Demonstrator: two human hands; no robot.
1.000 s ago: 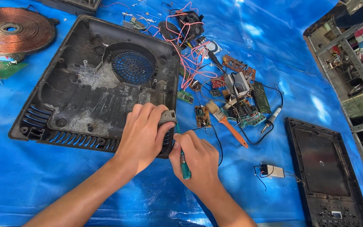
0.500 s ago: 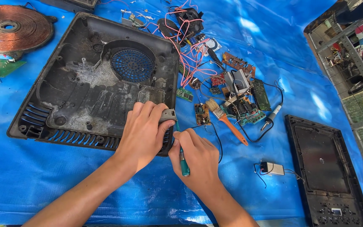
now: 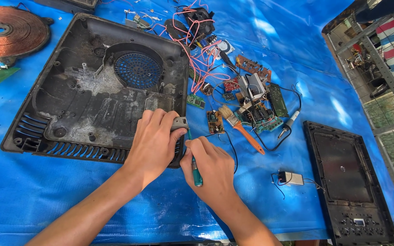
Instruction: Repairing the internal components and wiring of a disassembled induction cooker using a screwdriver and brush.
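Hands hardly moved, right hand (image 3: 210, 166) gripping screwdriver (image 3: 195, 166), perhaps turning

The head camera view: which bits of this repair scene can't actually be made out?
- Screwdriver tip, head view: hidden behind the right hand and the small grey part.
- Corner of the black housing: covered by the left hand.
- Copper coil: cut off by the left edge.
- Black glass panel: bottom cut off by the lower edge.
- Circuit boards: components too small and tangled in wires to tell apart.
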